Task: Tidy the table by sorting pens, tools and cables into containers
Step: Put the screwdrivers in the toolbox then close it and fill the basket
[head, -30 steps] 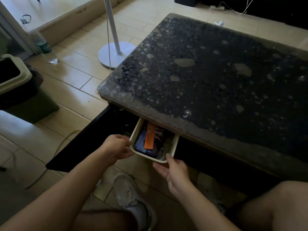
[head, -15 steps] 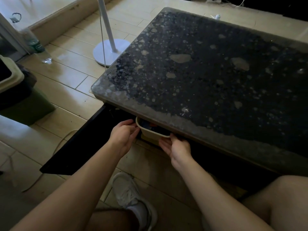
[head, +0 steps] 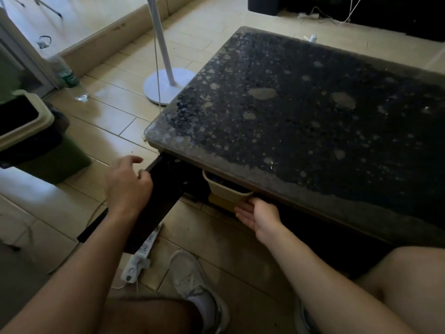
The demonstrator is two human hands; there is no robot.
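The cream container [head: 228, 189] has been slid further under the table [head: 289, 116], touched by straight fingers of the right hand [head: 261, 216]. The black panel [head: 156, 208] is gripped by curled fingers of the left hand [head: 127, 184]. Stowing is judged nearly done.

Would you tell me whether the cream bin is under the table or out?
Mostly under: only the bin's front shows below the table edge.

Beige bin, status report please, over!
Left hand grips open black door. Right hand open, at beige bin. Bin mostly under table. Nothing seen blocking.
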